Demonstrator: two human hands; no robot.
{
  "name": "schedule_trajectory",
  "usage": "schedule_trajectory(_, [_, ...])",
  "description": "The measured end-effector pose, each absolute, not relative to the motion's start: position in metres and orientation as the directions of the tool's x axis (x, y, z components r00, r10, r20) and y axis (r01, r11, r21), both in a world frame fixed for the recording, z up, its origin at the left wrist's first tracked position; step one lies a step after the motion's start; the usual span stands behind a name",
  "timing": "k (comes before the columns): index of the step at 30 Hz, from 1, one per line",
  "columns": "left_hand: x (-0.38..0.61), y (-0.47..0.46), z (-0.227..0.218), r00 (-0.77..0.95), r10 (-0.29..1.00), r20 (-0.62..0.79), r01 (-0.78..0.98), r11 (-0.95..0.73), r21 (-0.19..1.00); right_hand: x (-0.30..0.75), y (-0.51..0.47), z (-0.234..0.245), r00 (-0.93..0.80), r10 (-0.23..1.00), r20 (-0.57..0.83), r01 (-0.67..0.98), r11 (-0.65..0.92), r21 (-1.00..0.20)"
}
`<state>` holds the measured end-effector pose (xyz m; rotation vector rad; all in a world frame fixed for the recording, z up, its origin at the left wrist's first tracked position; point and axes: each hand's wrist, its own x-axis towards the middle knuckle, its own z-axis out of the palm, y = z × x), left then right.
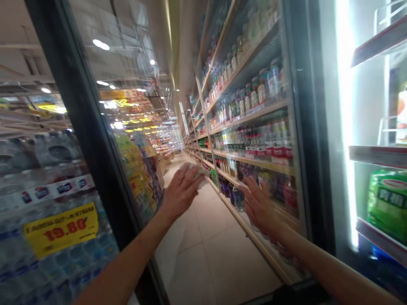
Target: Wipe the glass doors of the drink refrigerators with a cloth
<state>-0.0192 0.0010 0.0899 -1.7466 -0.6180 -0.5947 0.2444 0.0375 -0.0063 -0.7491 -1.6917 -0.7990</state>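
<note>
A glass door point(203, 237) with a dark frame stands swung open in front of me. Its pane reaches across the middle of the view. My left hand point(179, 192) presses a crumpled pale cloth point(201, 178) to the glass, fingers bent over it; the cloth is blurred and partly hidden. To the right, my right hand point(259, 205) has its fingers stretched out and lies on or very near the same pane, holding nothing. Whether its palm fully touches the glass I cannot tell.
Shelves of bottled drinks point(251, 97) show in the pane, along with a tiled aisle. At the left are stacked water bottles point(60, 148) with a yellow price sign point(62, 228). A lit cooler on the right holds a green pack point(388, 203) behind the dark door frame point(314, 127).
</note>
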Motion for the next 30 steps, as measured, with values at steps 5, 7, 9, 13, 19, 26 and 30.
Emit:
schedule_trajectory(5, [-0.057,-0.020,0.062,0.943,0.126,0.307,0.332,-0.406,-0.852,0.216,0.030,-0.006,-0.298,0.090,0.950,0.739,0.652,0.170])
schedule_trajectory(7, [-0.067,-0.024,0.060,0.960,0.132,0.245,0.278,-0.432,-0.858,0.207,0.027,-0.006,-0.333,0.088,0.939,0.716,0.671,0.191])
schedule_trajectory(9, [-0.075,-0.024,0.070,0.879,0.165,0.447,0.477,-0.337,-0.812,0.201,0.026,-0.005,-0.343,0.085,0.935,0.712,0.673,0.200])
schedule_trajectory(13, [-0.086,-0.026,0.077,0.668,0.143,0.730,0.744,-0.157,-0.649,0.196,0.025,-0.006,-0.346,0.077,0.935,0.718,0.663,0.212])
schedule_trajectory(19, [-0.100,-0.035,0.043,0.870,0.188,0.455,0.492,-0.350,-0.797,0.194,0.020,-0.009,-0.387,0.049,0.921,0.690,0.678,0.254])
schedule_trajectory(26, [-0.103,-0.033,0.045,0.699,0.175,0.694,0.715,-0.176,-0.676,0.189,0.022,0.000,-0.350,0.062,0.935,0.711,0.667,0.221])
schedule_trajectory(30, [-0.107,-0.034,0.045,0.885,0.200,0.420,0.465,-0.346,-0.815,0.188,0.024,-0.004,-0.379,0.070,0.923,0.711,0.660,0.242])
